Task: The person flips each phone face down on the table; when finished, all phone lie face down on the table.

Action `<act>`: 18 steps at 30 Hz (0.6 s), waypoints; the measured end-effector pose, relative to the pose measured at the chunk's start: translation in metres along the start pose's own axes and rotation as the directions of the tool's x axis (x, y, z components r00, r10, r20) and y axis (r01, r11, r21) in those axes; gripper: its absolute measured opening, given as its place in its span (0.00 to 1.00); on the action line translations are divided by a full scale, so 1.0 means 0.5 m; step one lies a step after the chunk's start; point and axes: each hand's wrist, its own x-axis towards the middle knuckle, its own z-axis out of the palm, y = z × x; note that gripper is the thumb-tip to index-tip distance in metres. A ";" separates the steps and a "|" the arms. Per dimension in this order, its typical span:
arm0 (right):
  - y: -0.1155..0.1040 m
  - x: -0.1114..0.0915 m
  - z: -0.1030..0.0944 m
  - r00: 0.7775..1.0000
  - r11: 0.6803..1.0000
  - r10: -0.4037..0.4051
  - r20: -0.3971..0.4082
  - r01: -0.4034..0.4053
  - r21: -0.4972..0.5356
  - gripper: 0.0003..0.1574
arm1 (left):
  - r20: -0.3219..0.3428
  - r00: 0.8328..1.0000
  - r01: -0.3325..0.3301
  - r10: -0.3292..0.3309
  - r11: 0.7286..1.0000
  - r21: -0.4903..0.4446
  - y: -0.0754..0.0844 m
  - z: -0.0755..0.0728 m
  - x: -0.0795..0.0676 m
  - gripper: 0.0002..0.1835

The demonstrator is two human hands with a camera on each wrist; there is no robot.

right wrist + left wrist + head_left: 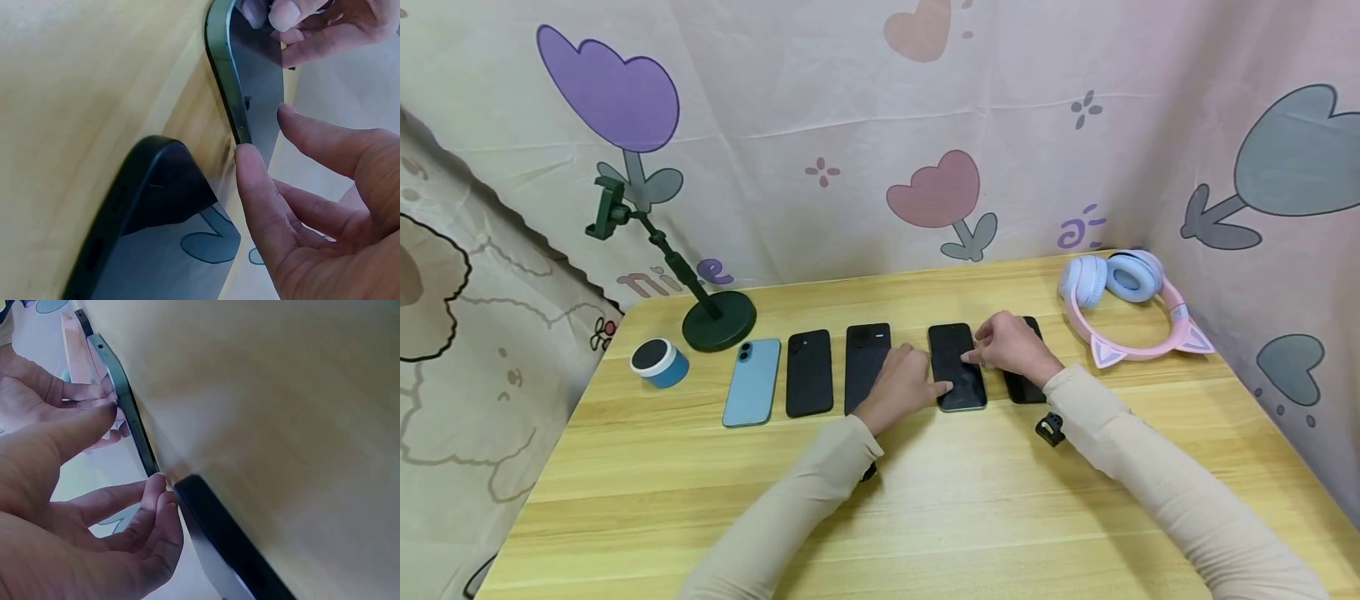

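Between the two hands, a smartphone (957, 346) with a pale green frame lies flat, its dark screen facing up. My left hand (898, 387) hovers over the lower part of a dark phone (867, 343) at its left. The left thumb reaches the screen phone's near left part, and the bent fingertips are by its left edge. On the other side, my right hand (1015, 346) has a fingertip touching the right edge, seen in the right wrist view. Its thumb is apart from the screen. A black phone (1022, 390) lies partly hidden beneath this hand.
Left of the hands lie a black phone (809, 375) and a light blue phone (752, 383). A dark green phone stand (718, 321) and a blue-and-white round container (660, 364) are at the far left. Pink cat-ear headphones (1138, 350) sit at the back right.
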 end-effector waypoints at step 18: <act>0.003 0.000 0.015 1.000 1.000 0.013 0.023 -0.013 0.001 0.15 | -0.040 0.999 0.010 -0.014 0.997 -0.078 0.011 0.005 0.004 0.25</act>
